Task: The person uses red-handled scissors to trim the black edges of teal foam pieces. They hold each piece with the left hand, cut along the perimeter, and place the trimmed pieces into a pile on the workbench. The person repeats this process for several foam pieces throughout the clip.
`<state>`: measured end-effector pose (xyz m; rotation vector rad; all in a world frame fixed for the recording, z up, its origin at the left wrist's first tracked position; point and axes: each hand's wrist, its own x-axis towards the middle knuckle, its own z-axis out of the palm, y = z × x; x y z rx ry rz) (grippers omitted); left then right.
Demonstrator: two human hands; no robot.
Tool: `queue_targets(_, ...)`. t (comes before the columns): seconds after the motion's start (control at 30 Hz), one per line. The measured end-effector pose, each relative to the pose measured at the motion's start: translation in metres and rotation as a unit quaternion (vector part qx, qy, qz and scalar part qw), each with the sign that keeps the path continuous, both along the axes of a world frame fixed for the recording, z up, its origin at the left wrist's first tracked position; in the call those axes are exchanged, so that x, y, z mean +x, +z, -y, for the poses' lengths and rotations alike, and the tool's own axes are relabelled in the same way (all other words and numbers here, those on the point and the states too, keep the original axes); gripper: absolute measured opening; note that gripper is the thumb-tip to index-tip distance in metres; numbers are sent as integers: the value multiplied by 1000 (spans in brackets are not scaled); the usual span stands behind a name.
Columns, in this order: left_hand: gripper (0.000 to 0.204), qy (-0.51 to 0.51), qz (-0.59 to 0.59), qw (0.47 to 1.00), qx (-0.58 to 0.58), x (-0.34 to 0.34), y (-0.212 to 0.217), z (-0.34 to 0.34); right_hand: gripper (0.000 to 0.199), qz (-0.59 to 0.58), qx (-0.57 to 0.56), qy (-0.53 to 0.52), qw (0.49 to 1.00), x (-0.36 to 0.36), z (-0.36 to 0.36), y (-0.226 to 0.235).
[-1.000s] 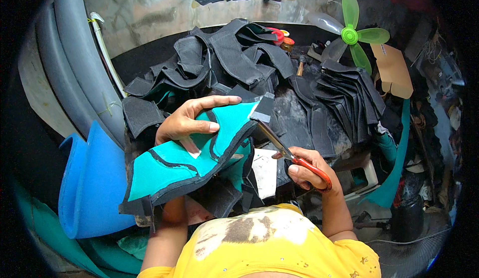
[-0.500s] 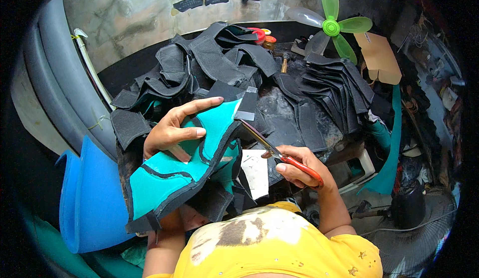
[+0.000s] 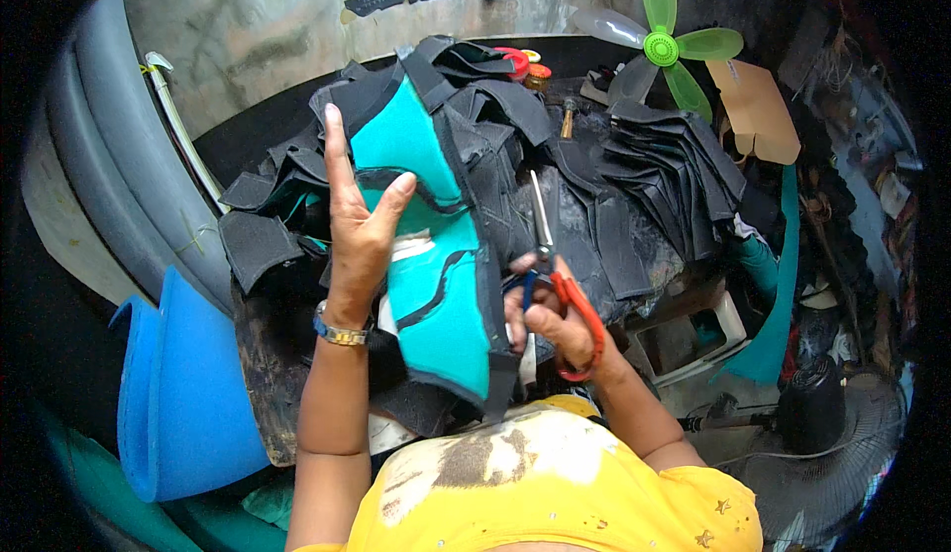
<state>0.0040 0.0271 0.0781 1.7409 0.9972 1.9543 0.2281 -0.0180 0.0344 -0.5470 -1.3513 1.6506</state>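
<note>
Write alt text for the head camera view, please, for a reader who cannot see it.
A person's left hand holds up a teal foam piece with black edging, while the right hand grips orange-handled scissors beside it. Behind lie a heap of black cut pieces, a green plastic fan and a blue foam roll.

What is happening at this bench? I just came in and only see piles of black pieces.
A person in a yellow shirt holds up a teal piece with black edging, steadied by the left hand. The right hand grips orange-handled scissors, blades pointing up beside the piece. Stacks of black cut pieces cover the worktable behind, and a green fan stands further back.
</note>
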Motion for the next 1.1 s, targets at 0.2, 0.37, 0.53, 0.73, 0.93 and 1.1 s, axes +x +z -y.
queue_targets(0.2, 89, -110, 168, 971, -130, 26, -6, 14, 54, 9, 26, -125, 992, -9, -3, 7)
queue_targets(0.37, 96, -295, 148, 891, -311, 44, -10, 22, 31, 7, 39, -278, 960, -8, -34, 19)
queue_targets(0.53, 101, -327, 111, 912, -223, 61, -16, 20, 35, -100, 36, -299, 948, -8, -49, 17)
queue_targets(0.73, 100, -369, 160, 887, -227, 49, -12, 16, 34, -74, -50, -211, 973, 4, -36, 8)
queue_targets(0.93, 100, -336, 141, 912, -189, 33, -6, 12, 39, 38, -3, -51, 998, 33, -17, -3)
queue_targets(1.1, 100, -284, 124, 940, -144, 18, 2, 11, 52, 199, 57, -4, 978, 54, -5, -3)
